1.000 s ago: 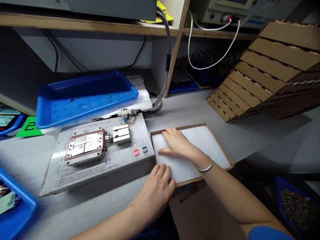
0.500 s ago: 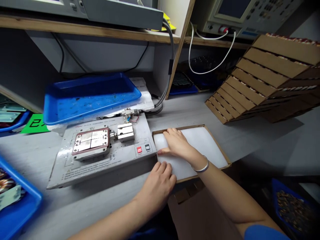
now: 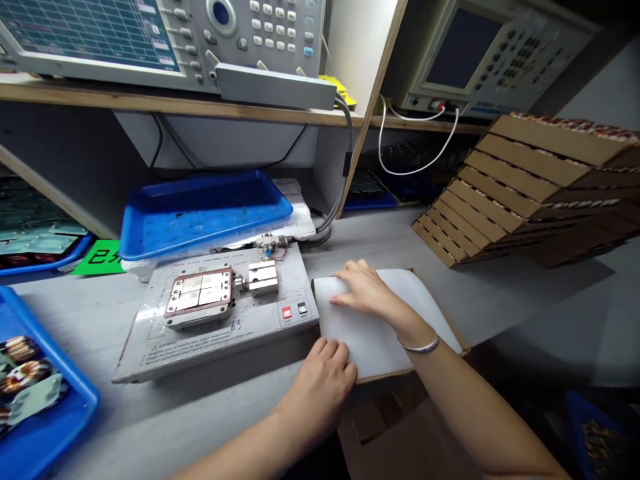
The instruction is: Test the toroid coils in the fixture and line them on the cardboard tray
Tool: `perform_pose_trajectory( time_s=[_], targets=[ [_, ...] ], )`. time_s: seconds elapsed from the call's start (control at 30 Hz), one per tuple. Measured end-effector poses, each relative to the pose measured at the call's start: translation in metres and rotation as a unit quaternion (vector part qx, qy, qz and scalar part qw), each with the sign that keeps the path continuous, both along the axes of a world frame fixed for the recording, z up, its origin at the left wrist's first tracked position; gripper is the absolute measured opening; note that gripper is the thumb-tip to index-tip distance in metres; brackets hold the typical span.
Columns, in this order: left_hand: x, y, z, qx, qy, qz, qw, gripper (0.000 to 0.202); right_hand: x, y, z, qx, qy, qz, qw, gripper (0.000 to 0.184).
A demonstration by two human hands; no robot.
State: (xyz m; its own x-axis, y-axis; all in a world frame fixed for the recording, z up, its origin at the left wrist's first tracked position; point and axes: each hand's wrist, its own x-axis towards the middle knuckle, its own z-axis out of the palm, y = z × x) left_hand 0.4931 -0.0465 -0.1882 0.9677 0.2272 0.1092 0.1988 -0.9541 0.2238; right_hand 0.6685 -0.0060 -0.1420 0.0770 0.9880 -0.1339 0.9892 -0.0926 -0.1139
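Note:
A shallow cardboard box (image 3: 385, 377) sits on the bench to the right of the test fixture (image 3: 200, 337), topped by a smooth white sheet (image 3: 380, 343). My right hand (image 3: 367, 290), with a silver bangle at its wrist, rests on the sheet towards the back left, fingers spread and thumb apart. My left hand (image 3: 327, 373) is curled at the box's front left corner, its fingertips partly hidden. The sheet bulges slightly and reaches over much of the back rim. Whatever lies beneath it is hidden.
On the fixture are a metal plate (image 3: 200, 292) and a red button (image 3: 286, 312). Behind stands a blue tray (image 3: 210, 220); another blue tray (image 3: 75, 400) holds coils at left. Stacked cardboard trays (image 3: 530, 173) lean at right. Instruments (image 3: 270, 40) occupy the shelf above.
The view has tilted up, showing more of the shelf instruments. The white sheet now covers more of the box's rim at the back and left. Both hands keep nearly the same places.

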Motion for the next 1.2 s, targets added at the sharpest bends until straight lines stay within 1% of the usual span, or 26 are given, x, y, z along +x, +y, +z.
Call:
perform_pose_trajectory(
  time_s=[0.07, 0.13, 0.23, 0.33, 0.43, 0.5, 0.57, 0.63, 0.73, 0.8, 0.87, 1.07, 1.2],
  targets=[
    [0.000, 0.001, 0.000, -0.005, 0.003, 0.000, 1.000, 0.012, 0.002, 0.004, 0.000, 0.014, -0.007, -0.003, 1.000, 0.032],
    [-0.001, 0.001, -0.001, -0.011, 0.004, 0.000, 1.000, 0.010, -0.001, 0.006, -0.006, 0.029, -0.039, -0.014, 0.999, 0.027],
    [-0.001, 0.002, 0.000, -0.025, -0.001, -0.003, 1.000, 0.010, -0.009, 0.007, -0.020, 0.032, -0.084, -0.025, 0.996, 0.024],
    [0.002, 0.005, 0.005, -0.053, -0.003, -0.004, 0.999, 0.010, -0.015, 0.005, -0.029, 0.033, -0.083, -0.041, 0.995, 0.025],
    [0.007, 0.010, 0.012, -0.096, 0.010, 0.010, 0.995, 0.022, -0.016, 0.000, -0.031, 0.037, -0.062, -0.028, 0.997, 0.019],
    [0.010, 0.013, 0.013, -0.112, 0.006, 0.023, 0.993, 0.033, -0.013, -0.005, -0.028, 0.030, -0.038, -0.010, 0.999, 0.015],
    [0.012, 0.014, 0.010, -0.109, -0.008, 0.037, 0.993, 0.041, -0.009, -0.011, -0.026, 0.038, -0.014, 0.004, 0.999, 0.018],
    [0.014, 0.014, 0.004, -0.098, -0.013, 0.044, 0.994, 0.049, -0.005, -0.018, -0.027, 0.062, -0.003, 0.023, 0.998, 0.025],
    [0.015, 0.012, -0.004, -0.067, 0.001, 0.032, 0.997, 0.058, -0.002, -0.025, -0.035, 0.090, 0.002, 0.066, 0.994, 0.033],
    [0.015, 0.010, -0.008, -0.038, 0.003, 0.024, 0.999, 0.064, -0.003, -0.026, -0.040, 0.092, 0.006, 0.092, 0.991, 0.039],
    [0.015, 0.009, -0.010, -0.018, 0.003, 0.020, 1.000, 0.066, -0.006, -0.023, -0.041, 0.084, 0.006, 0.103, 0.991, 0.043],
    [0.017, 0.010, -0.009, -0.018, 0.020, 0.021, 0.999, 0.067, -0.014, -0.009, -0.032, 0.025, -0.014, 0.101, 0.995, 0.037],
    [0.019, 0.009, -0.005, -0.028, 0.021, 0.015, 0.999, 0.078, -0.017, -0.006, -0.031, 0.019, -0.023, 0.096, 0.995, 0.036]
  ],
)
